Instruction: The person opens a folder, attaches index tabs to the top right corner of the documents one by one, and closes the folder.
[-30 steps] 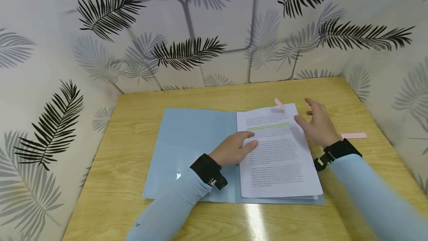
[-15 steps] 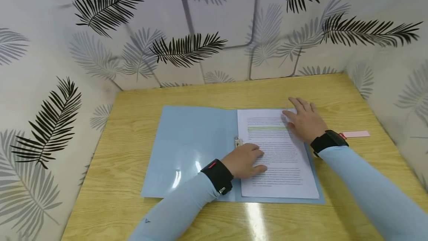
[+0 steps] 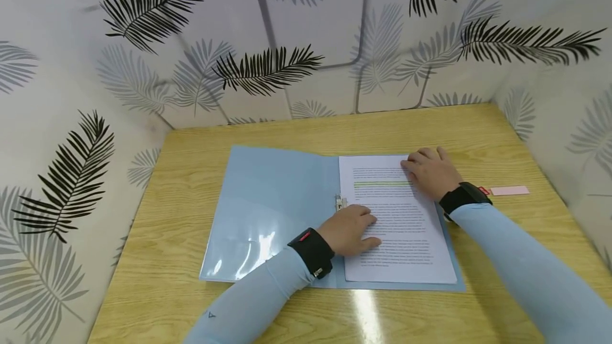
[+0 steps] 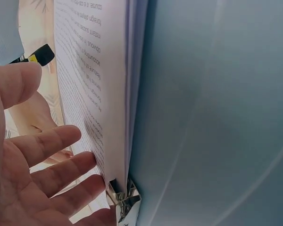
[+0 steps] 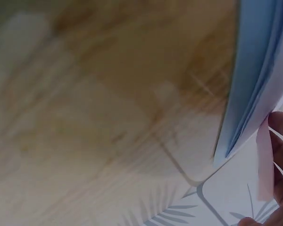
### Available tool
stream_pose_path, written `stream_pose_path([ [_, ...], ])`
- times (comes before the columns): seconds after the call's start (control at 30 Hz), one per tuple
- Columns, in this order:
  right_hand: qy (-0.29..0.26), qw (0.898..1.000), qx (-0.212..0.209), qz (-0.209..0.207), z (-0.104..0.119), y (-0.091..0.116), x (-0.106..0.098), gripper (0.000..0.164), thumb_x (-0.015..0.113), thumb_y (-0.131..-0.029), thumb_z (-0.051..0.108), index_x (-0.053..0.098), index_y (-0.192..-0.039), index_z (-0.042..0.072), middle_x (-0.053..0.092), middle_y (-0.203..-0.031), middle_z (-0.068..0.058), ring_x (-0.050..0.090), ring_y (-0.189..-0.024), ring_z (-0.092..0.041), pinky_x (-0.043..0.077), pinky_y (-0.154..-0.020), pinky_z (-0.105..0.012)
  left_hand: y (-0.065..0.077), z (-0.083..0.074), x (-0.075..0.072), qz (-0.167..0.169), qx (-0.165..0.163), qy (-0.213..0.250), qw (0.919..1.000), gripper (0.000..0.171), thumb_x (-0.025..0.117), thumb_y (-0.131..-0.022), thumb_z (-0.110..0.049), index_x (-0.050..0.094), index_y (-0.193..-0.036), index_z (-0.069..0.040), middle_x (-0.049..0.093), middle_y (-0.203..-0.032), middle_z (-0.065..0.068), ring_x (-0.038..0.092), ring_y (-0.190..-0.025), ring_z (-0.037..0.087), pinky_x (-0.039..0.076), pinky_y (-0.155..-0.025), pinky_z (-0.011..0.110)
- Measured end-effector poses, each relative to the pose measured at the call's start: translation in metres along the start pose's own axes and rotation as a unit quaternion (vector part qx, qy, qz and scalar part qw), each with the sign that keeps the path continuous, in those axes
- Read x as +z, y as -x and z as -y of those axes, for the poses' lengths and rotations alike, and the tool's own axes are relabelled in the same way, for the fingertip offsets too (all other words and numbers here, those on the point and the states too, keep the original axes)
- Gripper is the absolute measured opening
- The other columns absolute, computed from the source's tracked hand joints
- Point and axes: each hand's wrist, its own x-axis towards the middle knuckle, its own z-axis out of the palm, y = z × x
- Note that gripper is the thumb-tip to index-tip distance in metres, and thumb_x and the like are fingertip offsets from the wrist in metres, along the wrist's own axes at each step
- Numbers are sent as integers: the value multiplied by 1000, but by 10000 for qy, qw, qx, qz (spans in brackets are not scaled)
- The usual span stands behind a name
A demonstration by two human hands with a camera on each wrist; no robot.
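Observation:
A blue folder (image 3: 274, 200) lies spread on the table, with a stack of printed pages (image 3: 397, 248) on its right side. A green highlighted line crosses the top sheet. Flat on the pages' left part rests my left hand (image 3: 348, 230), fingers extended, beside a metal clip (image 3: 340, 203) at their left edge. My right hand (image 3: 434, 174) touches the pages' upper right corner with bent fingertips. Against those fingers, in the right wrist view, a pink paper strip (image 5: 265, 165) projects past the page edge; the hand hides it in the head view.
Another pink strip (image 3: 509, 190) lies on the wooden table (image 3: 186, 185), right of the folder and near my right wrist. Behind the table hangs a leaf-patterned cloth (image 3: 315, 31), which also runs along both sides.
The lifted top sheet has settled onto the stack. My right hand has moved left onto its corner, covering the pink strip there. My left hand has slid slightly down and right.

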Motion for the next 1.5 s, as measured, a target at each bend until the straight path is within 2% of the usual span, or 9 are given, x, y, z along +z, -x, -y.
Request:
stream_pose_path([
  [0.27,-27,9986,236,473,2,1,-3,36,62,-94,24,62,-130,18,62,-122,-7,43,-125,-33,19,-105,-67,-1,-1,4,-161,37,-304,9994,59,57,-91,-54,57,-134,-14,53,-136,3,45,-128,17,35,-106,28],
  [0.57,-380,9965,292,687,-2,7,-8,34,55,-99,22,59,-132,21,59,-132,-7,37,-133,-36,13,-103,-72,-2,0,7,-47,139,-579,9982,77,65,-79,-66,53,-138,-19,49,-137,5,44,-126,20,37,-104,35],
  [0.7,-457,9962,238,695,-1,8,-10,35,54,-99,20,59,-133,19,58,-132,-8,38,-133,-37,14,-102,-72,-3,-1,9,-47,160,-711,9973,78,66,-77,-66,52,-138,-20,48,-137,7,44,-126,22,37,-104,36],
  [0.9,-685,9933,247,893,-5,15,-9,38,52,-99,17,55,-137,14,53,-139,-9,34,-136,-36,12,-104,-71,-2,-4,7,-1,125,-644,9978,78,68,-77,-64,52,-139,-20,47,-138,7,43,-127,23,36,-105,37],
  [1.07,-737,9928,221,922,-6,16,-10,39,50,-101,18,52,-139,13,48,-142,-13,32,-136,-38,16,-103,-70,-2,-6,6,19,56,-619,9981,77,69,-77,-62,51,-139,-20,47,-139,7,42,-128,23,35,-106,38],
  [1.27,-668,9924,285,989,-6,15,-11,38,51,-100,15,52,-138,8,50,-138,-15,36,-132,-40,20,-102,-70,-2,-6,8,-16,76,-614,9981,78,71,-76,-62,52,-139,-21,47,-138,7,42,-128,23,36,-105,38],
  [1.5,-708,9904,388,1121,-7,9,-15,38,50,-100,13,52,-137,8,51,-135,-18,39,-128,-43,24,-101,-68,-3,-5,9,-41,77,-624,9980,78,71,-76,-62,52,-139,-21,47,-138,7,42,-127,23,36,-105,39],
])
